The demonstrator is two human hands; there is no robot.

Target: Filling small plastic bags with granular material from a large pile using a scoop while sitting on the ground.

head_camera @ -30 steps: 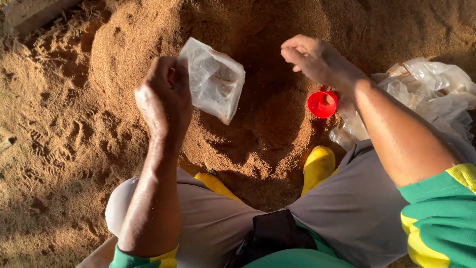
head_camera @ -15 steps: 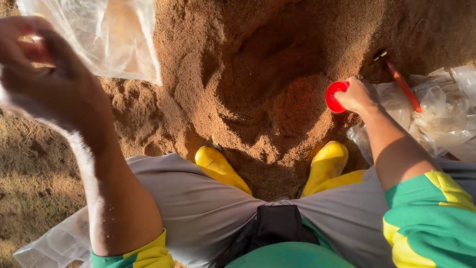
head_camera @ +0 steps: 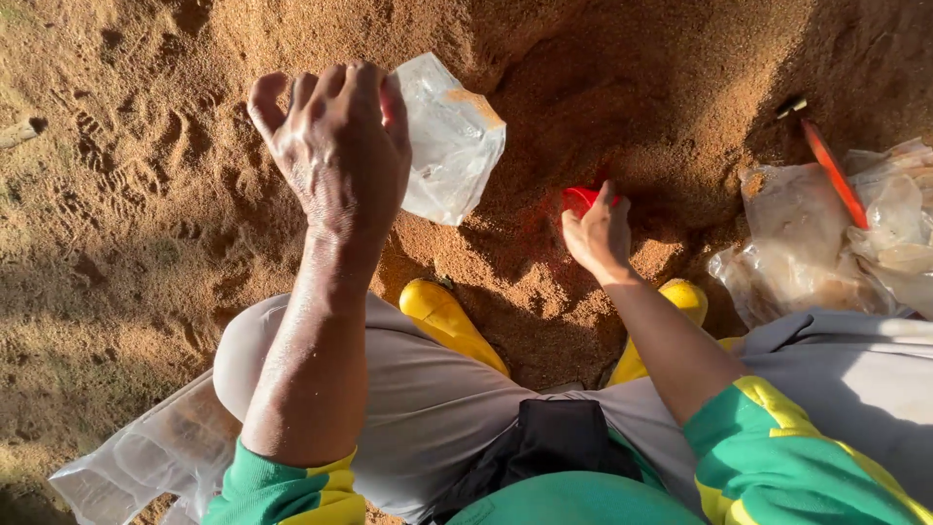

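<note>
Most of the small red cup (head_camera: 581, 199) is hidden behind the right hand (head_camera: 598, 236), whose fingers curl round it and press it into the sand heap (head_camera: 622, 107); only a red edge shows, so how much sand it holds cannot be told. The left hand (head_camera: 335, 146) is seen from the back, raised over the sand, fingers bent and gripping a clear plastic bag (head_camera: 449, 141) by its upper edge; the grip itself sits behind the knuckles and cannot be seen. The bag hangs to the right of that hand, above the slope, just left of the cup but not touching it, and a dusting of sand shows near its top corner.

Two yellow boots (head_camera: 449, 321) poke out from grey trouser legs (head_camera: 418, 389), toes dug against the foot of the heap; the right boot is half covered by the right forearm. A dark pouch (head_camera: 554, 437) lies at the lap. At the right a pile of crumpled clear bags (head_camera: 826, 243) rests on the ground, too tangled to count, with one red-handled tool (head_camera: 834, 173) lying across it, its head partly in shadow. One more flat bag (head_camera: 146, 457) lies by the left knee, cut off by the lower edge. Both sleeves are green with yellow
</note>
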